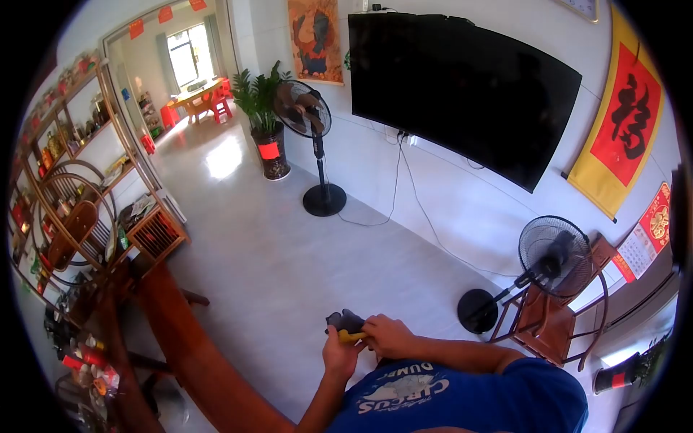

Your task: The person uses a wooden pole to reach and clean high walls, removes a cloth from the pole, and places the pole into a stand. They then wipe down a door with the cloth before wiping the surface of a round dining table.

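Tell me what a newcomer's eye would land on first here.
Probably the big television on the wall at the upper right, its screen black. Next might come the yellow and red scroll with bold black writing, hanging to its right. At the bottom centre, the left hand and right hand hold a small dark and yellow object.

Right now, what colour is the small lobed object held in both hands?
The small lobed object is dark grey, with yellow beneath; see the head view.
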{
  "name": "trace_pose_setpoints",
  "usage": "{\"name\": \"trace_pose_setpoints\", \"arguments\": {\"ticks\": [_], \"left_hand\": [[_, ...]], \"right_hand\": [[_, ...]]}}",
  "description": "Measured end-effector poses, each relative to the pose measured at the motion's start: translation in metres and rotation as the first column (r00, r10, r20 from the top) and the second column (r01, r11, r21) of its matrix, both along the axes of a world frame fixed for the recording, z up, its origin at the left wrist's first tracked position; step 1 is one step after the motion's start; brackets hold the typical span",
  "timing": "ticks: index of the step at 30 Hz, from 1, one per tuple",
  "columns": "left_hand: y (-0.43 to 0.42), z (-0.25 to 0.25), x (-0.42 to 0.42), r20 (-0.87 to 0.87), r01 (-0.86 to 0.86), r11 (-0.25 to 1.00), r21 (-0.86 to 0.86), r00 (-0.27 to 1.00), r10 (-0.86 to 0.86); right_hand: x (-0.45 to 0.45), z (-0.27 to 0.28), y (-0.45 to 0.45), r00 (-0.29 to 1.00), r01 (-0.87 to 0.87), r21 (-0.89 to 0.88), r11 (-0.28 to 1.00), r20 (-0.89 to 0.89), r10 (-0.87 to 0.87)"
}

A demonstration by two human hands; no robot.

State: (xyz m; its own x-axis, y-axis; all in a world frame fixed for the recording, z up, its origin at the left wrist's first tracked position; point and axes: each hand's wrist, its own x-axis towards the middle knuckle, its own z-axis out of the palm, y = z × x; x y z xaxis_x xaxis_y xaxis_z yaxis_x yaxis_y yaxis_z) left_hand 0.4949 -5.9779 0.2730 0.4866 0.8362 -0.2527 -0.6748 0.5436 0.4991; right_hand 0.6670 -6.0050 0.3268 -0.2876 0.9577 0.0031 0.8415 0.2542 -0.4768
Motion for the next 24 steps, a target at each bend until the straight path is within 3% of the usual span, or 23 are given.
{"name": "trace_pose_setpoints", "arguments": {"ticks": [6,9,12,16,19,20,21,24], "left_hand": [[0.013,0.020,-0.006,-0.103,-0.110,0.994,-0.017,0.989,0.107],[0.022,0.006,-0.012,-0.095,-0.153,0.987,0.051,0.983,0.157],[0.030,0.000,-0.016,-0.273,-0.222,0.970,0.102,0.931,0.242],[0.030,0.021,-0.010,-0.340,-0.399,0.917,0.021,0.860,0.382],[0.031,-0.013,-0.010,-0.477,-0.311,0.950,0.023,0.832,0.284],[0.029,-0.017,-0.007,-0.490,-0.306,0.952,0.020,0.827,0.276],[0.027,-0.024,-0.005,-0.489,-0.298,0.954,0.000,0.833,0.260],[0.014,-0.037,0.006,-0.511,-0.269,0.961,-0.057,0.835,0.203]], "right_hand": [[0.029,-0.013,0.022,0.988,0.032,-0.321,0.947,0.154,0.019],[0.062,-0.043,0.025,0.974,0.075,-0.377,0.923,0.226,0.013],[0.102,-0.074,0.025,0.957,0.163,-0.490,0.857,0.288,-0.017],[0.176,-0.151,-0.004,0.924,0.306,-0.453,0.837,0.351,-0.148],[0.240,-0.196,-0.045,0.895,0.376,-0.469,0.799,0.407,-0.183],[0.257,-0.204,-0.061,0.890,0.348,-0.485,0.803,0.440,-0.120],[0.279,-0.227,-0.086,0.873,0.447,-0.448,0.774,0.405,-0.270],[0.330,-0.280,-0.152,0.859,0.408,-0.436,0.802,0.482,-0.176]]}}
